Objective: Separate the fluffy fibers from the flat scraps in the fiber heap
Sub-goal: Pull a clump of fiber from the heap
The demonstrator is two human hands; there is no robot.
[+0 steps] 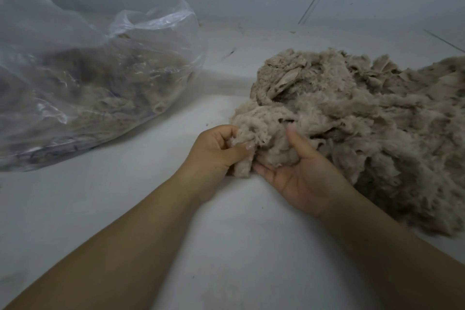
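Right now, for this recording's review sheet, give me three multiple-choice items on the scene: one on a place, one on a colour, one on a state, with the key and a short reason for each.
1. Where does the clear plastic bag lie relative to the fiber heap?
A. To its left
B. On top of it
C. To its right

2. What colour is the fiber heap?
A. Bright blue
B. Greyish beige
C. Black

3. What are the two hands doing?
A. Both rest flat on the floor
B. Both grip a clump at the heap's near edge
C. One reaches into the bag

Key:
1 A: the bag sits at the left of the view, apart from the heap on the right.
2 B: the fluff is a dull grey-beige throughout.
3 B: the left hand and right hand curl round the clump between them.
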